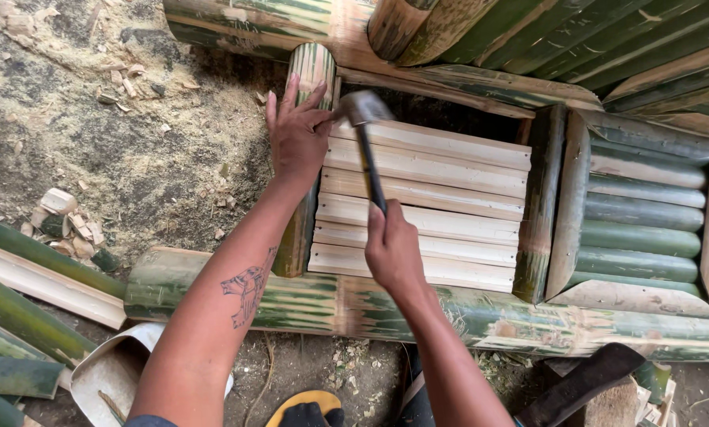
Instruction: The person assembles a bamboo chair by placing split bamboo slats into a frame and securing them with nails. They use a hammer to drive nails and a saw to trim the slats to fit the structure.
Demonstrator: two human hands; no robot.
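My right hand (392, 247) grips the dark handle of a hammer (365, 134), whose metal head hovers over the top corner of a panel of pale split bamboo slats (441, 205). My left hand (295, 130) rests flat with fingers spread on the upright green bamboo post (311, 67) at the panel's left edge, its thumb near the hammer head. The slats lie side by side inside a frame of green bamboo (323, 304).
A second panel of green bamboo halves (643, 213) lies to the right. Loose bamboo strips (22, 300) and offcuts (69, 217) lie at the left on sawdust-covered ground (133, 119). A dark blade-like tool (580, 383) lies at the bottom right. More bamboo poles (528, 35) run along the top.
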